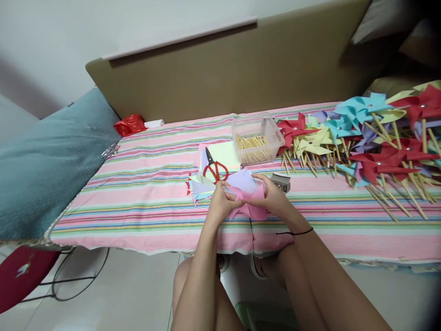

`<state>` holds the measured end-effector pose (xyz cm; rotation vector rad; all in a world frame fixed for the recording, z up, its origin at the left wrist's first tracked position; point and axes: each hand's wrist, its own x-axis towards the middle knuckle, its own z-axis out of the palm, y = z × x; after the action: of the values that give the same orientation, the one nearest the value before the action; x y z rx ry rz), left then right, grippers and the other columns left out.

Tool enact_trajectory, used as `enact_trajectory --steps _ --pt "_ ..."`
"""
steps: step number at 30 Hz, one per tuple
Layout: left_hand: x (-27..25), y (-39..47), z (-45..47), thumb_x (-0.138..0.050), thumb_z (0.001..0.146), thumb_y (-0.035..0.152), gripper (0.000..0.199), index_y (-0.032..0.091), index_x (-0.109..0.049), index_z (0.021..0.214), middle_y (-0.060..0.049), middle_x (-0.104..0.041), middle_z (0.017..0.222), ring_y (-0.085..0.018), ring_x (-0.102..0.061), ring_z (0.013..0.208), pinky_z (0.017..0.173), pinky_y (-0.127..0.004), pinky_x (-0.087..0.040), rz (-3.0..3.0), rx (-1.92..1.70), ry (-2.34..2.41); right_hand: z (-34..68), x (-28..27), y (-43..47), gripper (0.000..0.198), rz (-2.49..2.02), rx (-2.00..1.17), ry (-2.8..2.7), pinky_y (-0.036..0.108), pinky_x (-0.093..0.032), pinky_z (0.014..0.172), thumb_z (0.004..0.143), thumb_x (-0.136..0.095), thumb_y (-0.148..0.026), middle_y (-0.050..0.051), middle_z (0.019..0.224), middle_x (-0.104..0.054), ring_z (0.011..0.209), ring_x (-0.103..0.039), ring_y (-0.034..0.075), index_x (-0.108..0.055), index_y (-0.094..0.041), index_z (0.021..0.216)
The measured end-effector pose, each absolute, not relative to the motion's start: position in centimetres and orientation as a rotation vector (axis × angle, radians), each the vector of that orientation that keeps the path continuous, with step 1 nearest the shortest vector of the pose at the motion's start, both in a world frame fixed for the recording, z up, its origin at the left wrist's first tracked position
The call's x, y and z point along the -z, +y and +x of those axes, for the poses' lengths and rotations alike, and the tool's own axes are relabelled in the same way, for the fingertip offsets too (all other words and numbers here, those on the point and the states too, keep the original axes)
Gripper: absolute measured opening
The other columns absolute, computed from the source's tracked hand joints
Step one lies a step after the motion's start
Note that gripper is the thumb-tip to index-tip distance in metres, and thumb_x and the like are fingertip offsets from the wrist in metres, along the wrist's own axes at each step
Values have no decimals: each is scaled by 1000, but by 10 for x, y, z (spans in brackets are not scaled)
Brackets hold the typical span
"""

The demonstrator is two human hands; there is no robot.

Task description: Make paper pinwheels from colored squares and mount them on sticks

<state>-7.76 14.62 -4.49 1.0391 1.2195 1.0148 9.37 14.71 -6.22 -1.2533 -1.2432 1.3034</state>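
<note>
Between my two hands is a pink paper pinwheel (pixel 248 210) with its blades folded toward the middle. My left hand (pixel 222 202) pinches its left side, and my right hand (pixel 272 197) grips the right side, thumbs close together at the centre. Lilac paper (pixel 243 179) lies just behind it. Scissors with red handles (pixel 215 171) rest on a stack of pale paper sheets (pixel 227 155). Cut paper pieces (pixel 201 187) in several colours sit left of my left hand. Beside my right hand stands a small open box (pixel 280 182) of tiny metal parts.
A clear plastic box (pixel 258 138) holds many thin wooden sticks (pixel 253 142). Finished pinwheels on sticks (pixel 379 161) are piled at the right. A red plastic bag (pixel 130 125) lies at the far left of the striped cloth (pixel 138 184). A red stool (pixel 25 276) stands at lower left.
</note>
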Motion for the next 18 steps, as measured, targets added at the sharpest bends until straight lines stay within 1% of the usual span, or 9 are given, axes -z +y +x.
enact_trajectory --steps 3,5,6,8,10,12,13,15,18 --pt "45 144 -77 -82 39 10 63 22 -42 86 10 -55 44 -7 -45 35 39 -13 -26 982 -1041 1201 95 62 148 73 -1368 -1140 -1348 32 -49 70 47 -81 -21 5 100 -64 82 -60 20 -57 -20 116" --pt "45 143 -75 -84 39 12 63 21 -44 87 8 -57 45 -7 -47 35 39 -14 -27 958 -1081 1182 95 61 148 71 -1413 -1101 -1346 33 -48 72 44 -81 -20 6 104 -64 85 -59 21 -58 -19 112" --pt "45 143 -74 -84 40 15 62 21 -44 87 7 -58 46 -8 -48 36 39 -14 -29 953 -1099 1169 95 60 148 71 -1402 -1129 -1316 32 -48 71 45 -81 -21 5 101 -64 82 -59 21 -58 -19 112" --pt "44 144 -71 -85 42 20 62 21 -45 89 4 -62 50 -9 -52 39 42 -17 -35 928 -1147 1149 94 58 148 72 -1332 -1246 -1203 31 -48 64 47 -80 -22 2 89 -66 73 -60 18 -55 -20 115" --pt "41 146 -68 -86 46 26 61 20 -45 91 0 -66 57 -11 -58 45 50 -21 -44 856 -1218 1137 93 57 149 74 -1285 -1324 -1041 29 -47 58 49 -80 -25 -3 74 -63 62 -58 17 -51 -21 117" --pt "38 147 -65 -85 50 31 59 19 -46 93 -2 -69 66 -13 -63 54 61 -27 -50 749 -1269 1120 91 56 150 77 -1292 -1300 -882 27 -46 53 47 -81 -27 -7 65 -58 56 -56 15 -49 -21 117" --pt "37 147 -63 -84 53 33 59 19 -46 95 -4 -70 70 -14 -65 59 65 -29 -52 701 -1276 1103 90 56 150 78 -1295 -1264 -824 27 -45 51 46 -82 -28 -8 64 -56 54 -55 14 -49 -20 116" --pt "37 146 -59 -84 54 33 62 19 -45 101 -4 -70 75 -14 -66 64 68 -31 -52 647 -1266 1067 88 57 151 79 -1275 -1190 -759 27 -45 49 45 -83 -28 -8 63 -55 53 -54 14 -49 -21 116" --pt "40 142 -52 -86 51 28 71 19 -42 106 1 -66 68 -13 -63 59 64 -28 -50 643 -1274 1068 83 59 152 78 -1239 -1143 -732 29 -47 50 46 -83 -28 -7 65 -57 53 -56 15 -48 -21 115"
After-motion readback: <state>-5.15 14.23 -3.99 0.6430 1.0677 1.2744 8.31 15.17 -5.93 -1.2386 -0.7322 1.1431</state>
